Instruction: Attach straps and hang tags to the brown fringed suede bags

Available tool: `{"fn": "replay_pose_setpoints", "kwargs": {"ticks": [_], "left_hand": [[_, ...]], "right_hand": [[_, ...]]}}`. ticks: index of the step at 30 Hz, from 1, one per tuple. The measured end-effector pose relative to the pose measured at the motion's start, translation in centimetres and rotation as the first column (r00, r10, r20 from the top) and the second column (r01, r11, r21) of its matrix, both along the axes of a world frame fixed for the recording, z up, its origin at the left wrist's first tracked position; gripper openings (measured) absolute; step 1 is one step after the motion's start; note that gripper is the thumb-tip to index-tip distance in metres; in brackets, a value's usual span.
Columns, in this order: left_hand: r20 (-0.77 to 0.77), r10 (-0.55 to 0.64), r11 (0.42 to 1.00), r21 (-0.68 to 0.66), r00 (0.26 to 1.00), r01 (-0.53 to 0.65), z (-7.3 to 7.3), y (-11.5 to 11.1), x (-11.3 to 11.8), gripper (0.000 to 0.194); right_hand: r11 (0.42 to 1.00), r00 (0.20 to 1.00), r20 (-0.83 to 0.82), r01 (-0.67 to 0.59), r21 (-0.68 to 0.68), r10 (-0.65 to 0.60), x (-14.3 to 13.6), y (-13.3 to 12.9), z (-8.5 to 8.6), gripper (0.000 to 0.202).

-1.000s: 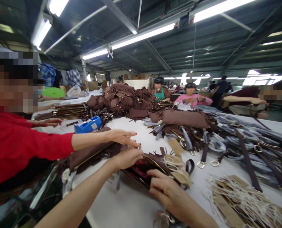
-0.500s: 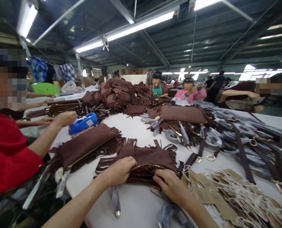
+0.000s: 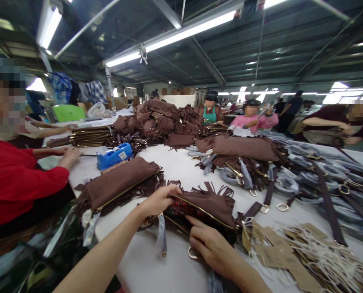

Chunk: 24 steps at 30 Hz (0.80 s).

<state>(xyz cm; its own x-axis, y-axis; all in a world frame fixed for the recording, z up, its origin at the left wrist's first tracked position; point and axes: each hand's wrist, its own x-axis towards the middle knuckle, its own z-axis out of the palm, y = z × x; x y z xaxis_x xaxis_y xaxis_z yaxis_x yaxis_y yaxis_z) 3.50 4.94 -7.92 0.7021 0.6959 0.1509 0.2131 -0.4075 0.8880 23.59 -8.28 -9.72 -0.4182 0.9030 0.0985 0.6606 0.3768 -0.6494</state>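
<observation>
A brown fringed bag lies before me with its gold zipper undone, its mouth gaping and a dark, red-patterned lining showing. My left hand is closed on the bag's raised upper edge at the left end. At the front edge, my right hand has its index finger reaching into the mouth while the other fingers curl outside. A wrapped strap end hangs below the left hand. Beside the right hand lies a gold ring. The deeper inside of the bag is hidden in shadow.
Another fringed bag lies to the left, near a blue tape dispenser. Brown bags are heaped at the back. Wrapped straps and cardboard tags cover the right side. A person in red works at my left.
My left hand has lifted the bag's upper edge, and the mouth gapes wider. My right hand has shifted slightly down and left, its index finger now stretched out. The neighbour's hand has lowered.
</observation>
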Motion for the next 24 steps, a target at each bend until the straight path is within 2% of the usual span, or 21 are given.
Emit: {"fn": "replay_pose_setpoints", "kwargs": {"ticks": [6,8,10,11,13,14,16,17,18,20,22,24], "left_hand": [[-0.062,0.034,0.999,0.013,0.998,-0.034,-0.4,-0.6,-0.4,0.024],[-0.090,0.056,0.998,0.041,0.994,-0.052,-0.2,-0.9,-0.6,0.020],[-0.109,0.086,0.994,0.070,0.990,-0.079,0.3,-1.3,-0.5,0.021],[-0.121,0.120,0.986,0.128,0.985,-0.104,0.8,-1.7,-0.4,0.024],[-0.157,0.204,0.922,0.362,0.966,-0.136,1.9,-3.2,0.1,0.033],[-0.186,0.231,0.856,0.505,0.955,-0.109,2.5,-4.2,0.5,0.034],[-0.303,0.213,0.715,0.696,0.929,0.064,3.2,-6.4,1.9,0.028],[-0.385,0.178,0.680,0.713,0.906,0.169,3.3,-7.4,2.7,0.025],[-0.463,0.148,0.671,0.696,0.874,0.255,3.1,-8.3,3.7,0.023],[-0.579,0.134,0.708,0.624,0.804,0.331,2.1,-9.0,5.7,0.021],[-0.625,0.161,0.756,0.576,0.764,0.312,0.6,-8.6,7.6,0.022],[-0.628,0.188,0.779,0.564,0.756,0.275,-0.6,-7.4,9.0,0.024]], "right_hand": [[0.972,0.971,-0.155,0.203,0.117,-0.184,0.8,0.4,-0.3,0.030],[0.965,0.958,-0.177,0.246,0.090,-0.227,1.1,0.6,-0.7,0.031],[0.969,0.940,-0.241,0.248,-0.003,-0.241,1.5,0.8,-1.2,0.033],[0.967,0.923,-0.292,0.244,-0.068,-0.253,1.8,0.9,-1.5,0.033],[0.951,0.869,-0.392,0.249,-0.182,-0.303,2.6,1.0,-1.7,0.035],[0.939,0.840,-0.423,0.268,-0.217,-0.338,3.1,1.0,-1.8,0.036],[0.915,0.802,-0.444,0.317,-0.248,-0.398,3.8,1.0,-1.6,0.038],[0.906,0.793,-0.443,0.335,-0.258,-0.419,4.1,1.0,-1.4,0.039],[0.898,0.787,-0.437,0.345,-0.272,-0.435,4.2,1.0,-1.2,0.040],[0.887,0.786,-0.418,0.356,-0.296,-0.455,4.4,0.9,-1.0,0.041],[0.876,0.790,-0.390,0.375,-0.304,-0.474,4.6,0.9,-0.8,0.040],[0.859,0.786,-0.359,0.409,-0.307,-0.503,5.1,0.9,-0.7,0.038]]}}
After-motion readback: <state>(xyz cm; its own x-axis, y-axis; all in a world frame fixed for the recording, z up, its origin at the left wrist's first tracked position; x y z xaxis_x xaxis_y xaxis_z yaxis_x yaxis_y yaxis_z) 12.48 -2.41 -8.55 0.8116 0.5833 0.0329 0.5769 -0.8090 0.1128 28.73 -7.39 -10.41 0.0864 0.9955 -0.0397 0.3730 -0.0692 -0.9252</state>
